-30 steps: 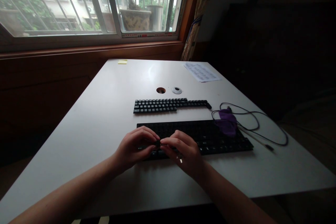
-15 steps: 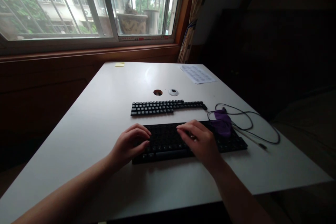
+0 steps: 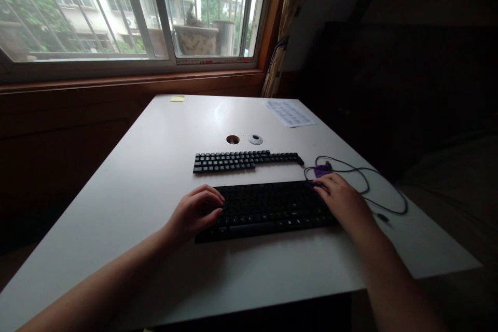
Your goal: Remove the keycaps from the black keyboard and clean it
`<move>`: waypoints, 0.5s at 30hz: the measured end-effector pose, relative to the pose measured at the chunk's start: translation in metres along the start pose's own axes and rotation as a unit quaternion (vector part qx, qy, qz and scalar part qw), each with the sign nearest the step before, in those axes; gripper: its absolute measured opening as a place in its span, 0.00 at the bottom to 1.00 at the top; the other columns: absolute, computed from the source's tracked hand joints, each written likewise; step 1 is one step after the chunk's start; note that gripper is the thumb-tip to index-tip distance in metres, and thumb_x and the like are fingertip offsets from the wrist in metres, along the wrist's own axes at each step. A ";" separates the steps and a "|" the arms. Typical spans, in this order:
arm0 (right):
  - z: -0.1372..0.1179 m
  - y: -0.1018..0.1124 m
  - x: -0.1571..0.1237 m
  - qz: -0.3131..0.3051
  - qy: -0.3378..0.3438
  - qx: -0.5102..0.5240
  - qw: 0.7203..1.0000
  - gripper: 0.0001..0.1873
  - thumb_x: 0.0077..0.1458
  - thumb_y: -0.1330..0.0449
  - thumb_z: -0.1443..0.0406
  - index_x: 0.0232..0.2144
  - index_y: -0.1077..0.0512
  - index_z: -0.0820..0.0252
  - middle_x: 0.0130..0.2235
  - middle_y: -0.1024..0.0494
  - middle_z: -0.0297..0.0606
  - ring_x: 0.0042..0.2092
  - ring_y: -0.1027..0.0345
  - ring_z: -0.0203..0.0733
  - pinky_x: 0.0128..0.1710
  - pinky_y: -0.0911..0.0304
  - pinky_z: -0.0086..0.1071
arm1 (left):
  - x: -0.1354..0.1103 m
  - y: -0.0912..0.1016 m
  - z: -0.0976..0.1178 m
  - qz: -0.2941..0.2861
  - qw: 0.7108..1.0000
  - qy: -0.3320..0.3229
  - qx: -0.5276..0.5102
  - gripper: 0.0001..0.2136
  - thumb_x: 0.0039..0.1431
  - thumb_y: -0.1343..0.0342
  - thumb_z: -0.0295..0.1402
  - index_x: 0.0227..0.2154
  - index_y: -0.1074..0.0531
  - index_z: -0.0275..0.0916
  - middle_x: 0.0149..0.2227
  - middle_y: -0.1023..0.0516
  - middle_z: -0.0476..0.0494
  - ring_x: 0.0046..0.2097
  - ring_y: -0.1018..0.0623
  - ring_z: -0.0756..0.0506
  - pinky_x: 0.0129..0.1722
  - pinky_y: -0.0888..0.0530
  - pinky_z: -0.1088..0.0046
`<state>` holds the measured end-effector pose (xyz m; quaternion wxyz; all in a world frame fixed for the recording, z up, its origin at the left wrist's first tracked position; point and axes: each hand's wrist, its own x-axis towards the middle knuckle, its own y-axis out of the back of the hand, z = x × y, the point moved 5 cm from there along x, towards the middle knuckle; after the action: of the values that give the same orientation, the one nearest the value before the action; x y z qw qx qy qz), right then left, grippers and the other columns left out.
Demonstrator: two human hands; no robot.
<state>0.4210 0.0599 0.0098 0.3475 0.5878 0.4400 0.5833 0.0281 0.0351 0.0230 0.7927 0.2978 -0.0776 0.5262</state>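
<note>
A black keyboard (image 3: 272, 210) lies on the white table (image 3: 163, 166) in front of me. My left hand (image 3: 196, 213) rests on its left end with fingers curled in towards the thumb; what they hold, if anything, is hidden. My right hand (image 3: 342, 201) lies over the keyboard's right end, fingers stretched forward and fingertips touching a purple object (image 3: 322, 170) that it mostly covers. Behind the keyboard, loose black keycaps (image 3: 241, 160) are laid out in neat rows.
A black cable (image 3: 368, 179) loops on the table right of the purple object. A round hole (image 3: 233, 139) and its white cap (image 3: 256, 139) sit mid-table. A printed sheet (image 3: 290, 113) and a yellow note (image 3: 177, 98) lie at the back, below the window.
Both hands were pinching a small piece together over the keyboard's front. The right hand has since moved right to the purple object. The left hand stayed at the left end.
</note>
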 end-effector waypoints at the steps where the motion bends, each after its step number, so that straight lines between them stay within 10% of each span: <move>1: -0.002 -0.001 0.001 -0.001 0.001 0.002 1.000 0.10 0.60 0.45 0.64 0.37 0.24 0.58 0.42 0.24 0.41 0.39 0.29 0.45 0.36 0.36 0.37 | 0.000 0.000 -0.001 0.001 1.000 0.000 -0.001 0.03 0.58 0.41 0.24 0.34 0.26 0.37 0.39 0.24 0.40 0.41 0.22 0.46 0.39 0.23 0.71; 8: -0.039 0.008 0.005 0.014 0.034 0.084 0.996 0.06 0.60 0.44 0.65 0.36 0.27 0.58 0.39 0.24 0.39 0.38 0.28 0.45 0.38 0.35 0.38 | -0.001 -0.001 -0.002 0.002 1.000 -0.005 0.000 0.03 0.57 0.41 0.24 0.34 0.27 0.37 0.39 0.23 0.40 0.41 0.22 0.46 0.39 0.23 0.72; 15: -0.145 0.030 -0.010 0.002 0.167 0.298 0.940 0.04 0.60 0.42 0.69 0.38 0.28 0.57 0.37 0.25 0.37 0.41 0.29 0.41 0.43 0.34 0.35 | -0.003 -0.003 0.001 0.005 1.000 0.001 0.007 0.04 0.57 0.41 0.23 0.34 0.27 0.37 0.38 0.21 0.40 0.40 0.21 0.46 0.39 0.23 0.72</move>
<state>0.2814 0.0247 0.0446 0.0770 0.5594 0.6445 0.5155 0.0300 0.0315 0.0209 0.7882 0.3026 -0.0747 0.5306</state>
